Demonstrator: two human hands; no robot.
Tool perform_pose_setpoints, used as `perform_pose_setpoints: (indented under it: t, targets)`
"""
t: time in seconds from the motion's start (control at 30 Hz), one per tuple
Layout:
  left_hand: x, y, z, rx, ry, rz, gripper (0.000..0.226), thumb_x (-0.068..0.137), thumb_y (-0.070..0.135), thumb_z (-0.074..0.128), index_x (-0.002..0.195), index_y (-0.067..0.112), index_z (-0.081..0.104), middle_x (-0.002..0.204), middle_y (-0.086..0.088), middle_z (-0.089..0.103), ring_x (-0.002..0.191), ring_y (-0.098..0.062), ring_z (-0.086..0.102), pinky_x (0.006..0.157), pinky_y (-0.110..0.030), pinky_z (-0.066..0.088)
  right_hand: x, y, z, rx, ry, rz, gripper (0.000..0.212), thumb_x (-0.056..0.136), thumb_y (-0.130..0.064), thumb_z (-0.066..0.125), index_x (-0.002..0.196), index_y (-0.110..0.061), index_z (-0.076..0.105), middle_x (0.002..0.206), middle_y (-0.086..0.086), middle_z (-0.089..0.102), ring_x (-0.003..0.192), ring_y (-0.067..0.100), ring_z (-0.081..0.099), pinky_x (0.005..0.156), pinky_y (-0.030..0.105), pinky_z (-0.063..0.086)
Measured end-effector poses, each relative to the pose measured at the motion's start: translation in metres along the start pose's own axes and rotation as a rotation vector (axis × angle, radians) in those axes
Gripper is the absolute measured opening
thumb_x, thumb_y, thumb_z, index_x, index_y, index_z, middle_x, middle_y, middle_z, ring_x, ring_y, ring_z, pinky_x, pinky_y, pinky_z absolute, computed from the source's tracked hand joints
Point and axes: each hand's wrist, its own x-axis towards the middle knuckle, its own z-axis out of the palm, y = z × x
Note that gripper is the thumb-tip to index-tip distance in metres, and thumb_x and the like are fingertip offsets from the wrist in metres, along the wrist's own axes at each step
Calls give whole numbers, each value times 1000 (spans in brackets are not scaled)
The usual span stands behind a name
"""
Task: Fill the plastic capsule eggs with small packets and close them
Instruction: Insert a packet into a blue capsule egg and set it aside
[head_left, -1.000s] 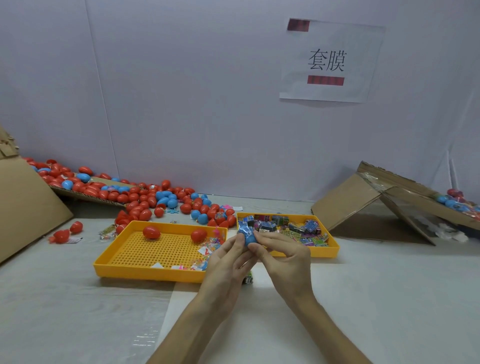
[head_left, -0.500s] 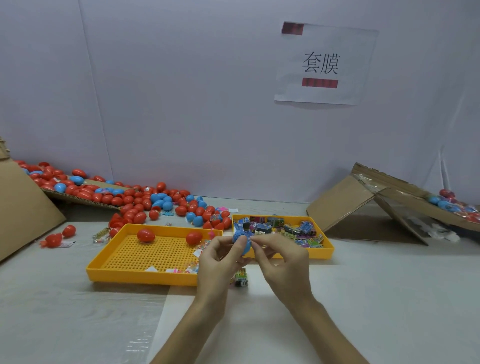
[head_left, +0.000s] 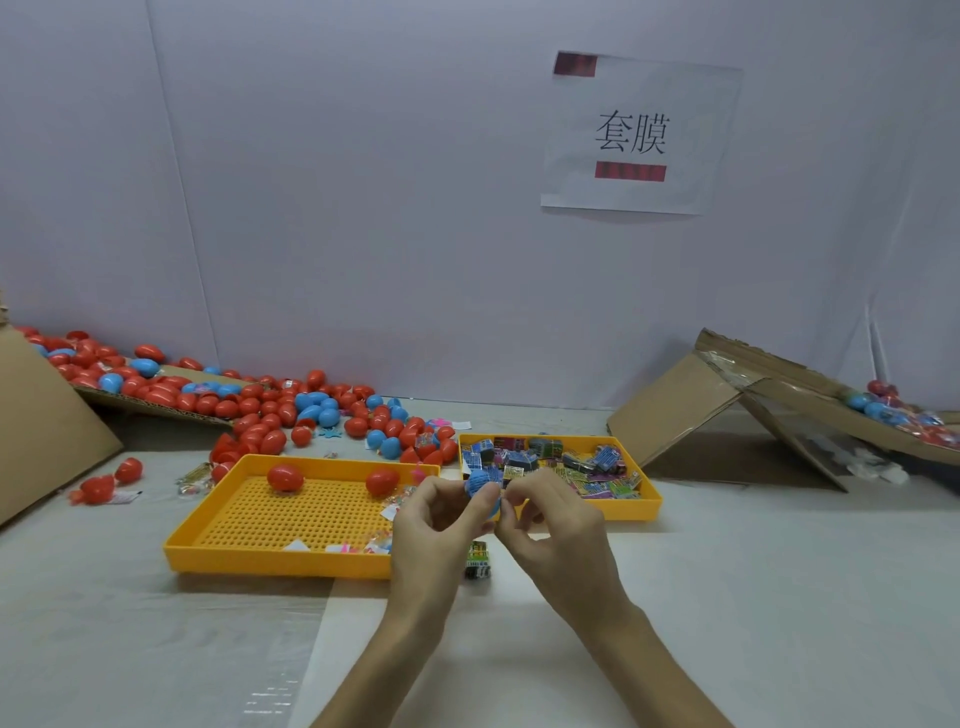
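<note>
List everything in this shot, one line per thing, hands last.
Blue egg: one, blue, held between both hands.
Perforated tray: one, yellow, left of the hands.
Red eggs in tray: two, red, at the perforated tray's far side.
Packet tray: one, yellow, behind the right hand, full of mixed-colour packets.
Loose packet: one, green and dark, on the table under the hands.
Egg pile: many, red with some blue, back left.
Cardboard sheets: several, brown, far left and right.
Paper sign: one, white, on the wall.
Left hand: grips blue egg.
Right hand: pinches blue egg.
</note>
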Motion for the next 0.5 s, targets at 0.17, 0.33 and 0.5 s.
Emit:
perform_pose_setpoints:
  t: [0.17,0.33,0.5]
  targets:
    - [-1,0,0,27,-4,8,34,74,41,78,94,15,70,83,-5,73,84,-23,73,69,-24,59,0,-1,1,-3,-17,6,6,92,-17,59,88,-13,58,81,-4,56,64,5,50,55,19,47]
    - [0,1,-1,118,-48,85,34,80,42,75,113,41,65,71,-1,62,77,-20,67,76,-36,61,-1,0,4,32,-26,71,6,92,-14,62,87,-13,58,81,-9,52,66,4,48,56,16,44]
    - [1,2,-3,101,-181,24,39,83,30,79,115,49,67,95,-2,71,96,-20,69,87,-35,60,-1,5,4,61,-20,148,25,86,-6,68,86,-25,51,79,-17,43,67,-1,44,59,6,35]
